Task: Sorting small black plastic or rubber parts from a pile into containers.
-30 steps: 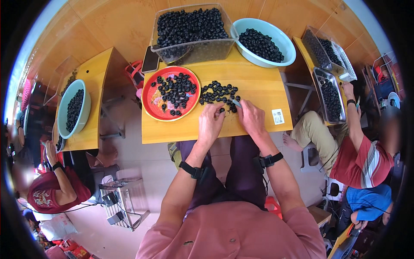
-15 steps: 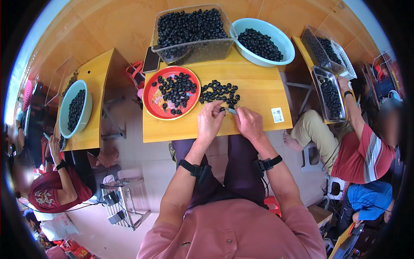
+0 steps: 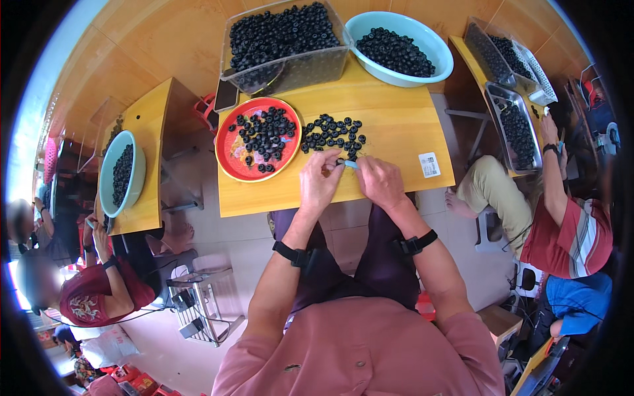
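Over the table's near edge, my left hand point(image 3: 319, 178) pinches a small round black part point(image 3: 340, 162) between thumb and fingers. My right hand point(image 3: 381, 182) is closed around a slim light-blue tool point(image 3: 351, 164), whose end touches or nearly touches that part; its working tip is too small to make out. Just beyond my hands lies a loose group of similar black ring-like parts point(image 3: 337, 132) on the wood. A red round tray point(image 3: 228, 155) with a yellow rim stands to their left, with many of the same parts in it.
At the back of the yellow table point(image 3: 403, 125) stand a clear bin point(image 3: 317, 66) and a light-blue basin point(image 3: 444, 56), both heaped with black parts. A phone point(image 3: 226, 96) lies by the bin. People work at side tables with another basin point(image 3: 140, 165) and a metal tray point(image 3: 505, 148).
The view has shifted slightly. My hands stay together at the table edge, and the blue tool now lies closer against the black part.
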The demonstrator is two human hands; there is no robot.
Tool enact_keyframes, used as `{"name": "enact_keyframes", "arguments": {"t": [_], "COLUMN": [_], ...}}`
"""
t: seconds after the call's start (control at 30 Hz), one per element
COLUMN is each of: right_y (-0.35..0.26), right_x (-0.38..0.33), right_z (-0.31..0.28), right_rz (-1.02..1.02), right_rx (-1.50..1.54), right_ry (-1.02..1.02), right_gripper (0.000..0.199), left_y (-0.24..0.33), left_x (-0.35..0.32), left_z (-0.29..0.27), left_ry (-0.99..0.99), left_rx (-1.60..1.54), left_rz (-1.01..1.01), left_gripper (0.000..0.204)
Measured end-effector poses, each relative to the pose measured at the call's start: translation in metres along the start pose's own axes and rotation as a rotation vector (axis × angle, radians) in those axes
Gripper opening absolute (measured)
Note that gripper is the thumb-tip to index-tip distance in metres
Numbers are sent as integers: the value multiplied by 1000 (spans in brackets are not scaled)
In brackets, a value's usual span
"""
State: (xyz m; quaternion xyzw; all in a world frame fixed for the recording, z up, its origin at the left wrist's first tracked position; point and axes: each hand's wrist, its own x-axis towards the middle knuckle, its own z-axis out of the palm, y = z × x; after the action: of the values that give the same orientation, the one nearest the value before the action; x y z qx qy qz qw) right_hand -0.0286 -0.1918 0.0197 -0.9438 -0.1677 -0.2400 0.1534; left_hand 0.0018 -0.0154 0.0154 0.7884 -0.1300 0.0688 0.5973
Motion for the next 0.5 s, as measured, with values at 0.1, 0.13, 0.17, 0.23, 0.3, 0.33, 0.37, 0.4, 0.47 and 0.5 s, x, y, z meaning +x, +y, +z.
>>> {"name": "enact_keyframes", "arguments": {"t": [0.1,0.13,0.17,0.23,0.3,0.33,0.37,0.4,0.47,0.5], "right_y": [-2,-3,-3,-4,-4,-4,-4,-4,-3,-3], "right_x": [1,2,2,2,2,2,2,2,3,4], "right_z": [-1,-1,-1,-1,-2,-2,-1,-1,0,1], "right_rz": [-5,-3,-4,-2,2,4,1,-1,47,95], "right_rx": [7,9,19,29,30,29,20,11,-6,-23], "right_ry": [33,35,42,49,36,36,27,16,7,-2], "right_gripper": [6,6,6,7,8,8,8,9,8,8], "left_y": [0,-1,-1,-1,-2,-3,-5,-7,-9,-10], "left_x": [-1,-1,-2,-3,-2,-2,-2,-3,-4,-4], "left_z": [1,0,0,1,0,0,0,1,1,1], "left_ry": [5,4,5,5,-12,-14,-6,2,28,53], "left_rx": [-22,-20,-40,-60,-90,-90,-130,-169,-212,-255], "left_rz": [-23,-23,-57,-91,-117,-117,-117,-118,-118,-119], "left_gripper": [33,33,34,34,35,35,34,33,32,31]}}
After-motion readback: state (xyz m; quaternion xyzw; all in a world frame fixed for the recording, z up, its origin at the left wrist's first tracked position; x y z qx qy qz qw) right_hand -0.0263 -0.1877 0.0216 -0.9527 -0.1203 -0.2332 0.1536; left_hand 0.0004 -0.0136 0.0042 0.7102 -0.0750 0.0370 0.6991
